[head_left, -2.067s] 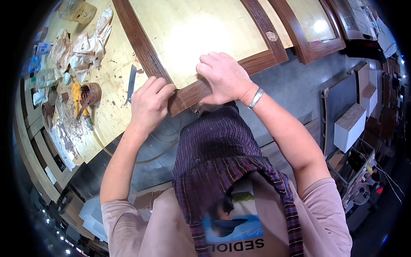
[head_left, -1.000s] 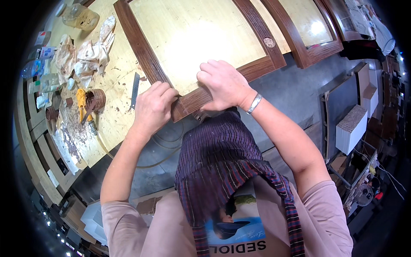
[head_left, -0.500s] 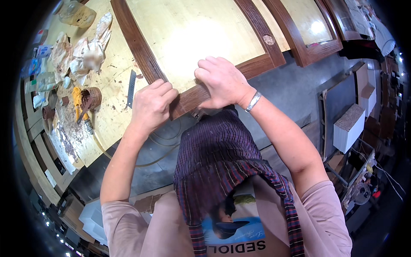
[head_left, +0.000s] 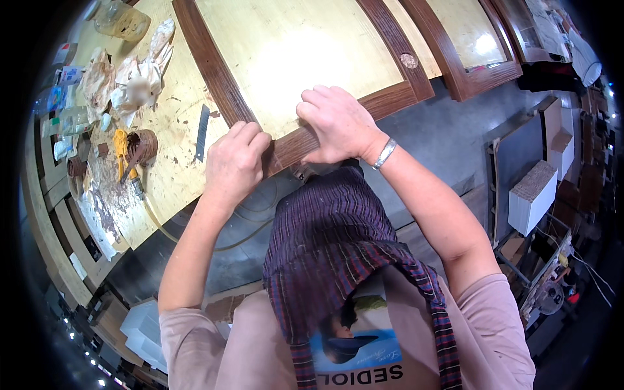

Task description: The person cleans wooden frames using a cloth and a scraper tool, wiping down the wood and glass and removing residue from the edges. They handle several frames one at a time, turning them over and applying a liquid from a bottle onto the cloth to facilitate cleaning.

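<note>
A brown wooden frame (head_left: 296,146) with dark grain lies on the pale tabletop, its near rail along the table's front edge. My right hand (head_left: 338,123), a silver bracelet at its wrist, grips that rail with curled fingers on top and the thumb at the front edge. At the frame's near left corner, my left hand (head_left: 237,156) is closed with fingers bent and pressed together; whatever they pinch is hidden. A long, flat grey blade (head_left: 203,133) lies just left of that hand. Farther left are a roll of brown strip (head_left: 144,144) and a yellow-handled tool (head_left: 121,146) with a hose.
Crumpled stained cloths (head_left: 140,84) and a glass jar (head_left: 123,21) occupy the table's far left. Another wooden frame (head_left: 471,83) overhangs the edge to the right. A white box (head_left: 534,195) stands at the right. The thin hose (head_left: 159,224) hangs below the table's left front edge.
My left hand has shifted very slightly to the right at the frame's corner. The right hand keeps its grip on the rail. The view has moved a little.
</note>
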A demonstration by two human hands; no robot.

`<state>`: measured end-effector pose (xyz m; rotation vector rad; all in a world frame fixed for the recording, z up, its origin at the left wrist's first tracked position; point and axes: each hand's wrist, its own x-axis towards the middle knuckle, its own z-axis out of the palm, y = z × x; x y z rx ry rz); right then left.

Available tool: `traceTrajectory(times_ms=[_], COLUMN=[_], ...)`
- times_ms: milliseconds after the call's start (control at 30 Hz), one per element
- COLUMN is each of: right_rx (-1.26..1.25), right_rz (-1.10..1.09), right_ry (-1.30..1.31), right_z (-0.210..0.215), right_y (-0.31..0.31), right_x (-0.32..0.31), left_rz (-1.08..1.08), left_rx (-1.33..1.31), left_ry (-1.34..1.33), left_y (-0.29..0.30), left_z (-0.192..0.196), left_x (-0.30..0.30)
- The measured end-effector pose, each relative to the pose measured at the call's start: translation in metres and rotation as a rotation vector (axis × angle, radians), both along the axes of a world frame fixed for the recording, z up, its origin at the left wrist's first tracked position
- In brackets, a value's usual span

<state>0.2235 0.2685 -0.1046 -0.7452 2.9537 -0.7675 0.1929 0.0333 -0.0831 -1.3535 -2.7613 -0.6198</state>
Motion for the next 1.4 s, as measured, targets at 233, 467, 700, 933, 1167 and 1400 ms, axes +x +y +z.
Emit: traceTrajectory(times_ms=[233, 467, 700, 933, 1167, 1400], right_rx=[-0.025, -0.022, -0.076, -0.164, -0.108, -0.196], right_rz=[-0.005, 0.002, 0.032, 0.022, 0.033, 0.029], right_ry=[0.011, -0.009, -0.015, -0.002, -0.033, 0.015], right_z=[-0.001, -0.001, -0.002, -0.004, -0.002, -0.008], right_y=[0.003, 0.003, 0.005, 0.004, 0.007, 0.007], right_x=[0.001, -0.001, -0.002, -0.004, -0.003, -0.002], left_rz=[0.257, 0.376, 0.415, 0.361, 0.146, 0.155], left_rx=[-0.071, -0.06, -0.115, -0.177, -0.207, -0.1], left_ry=[-0.09, -0.02, -0.009, 0.015, 0.089, -0.014], left_y=[0.011, 0.02, 0.026, 0.032, 0.026, 0.019], left_z=[0.005, 0.002, 0.002, 0.009, 0.009, 0.005], left_x=[0.014, 0.025, 0.032, 0.032, 0.022, 0.013])
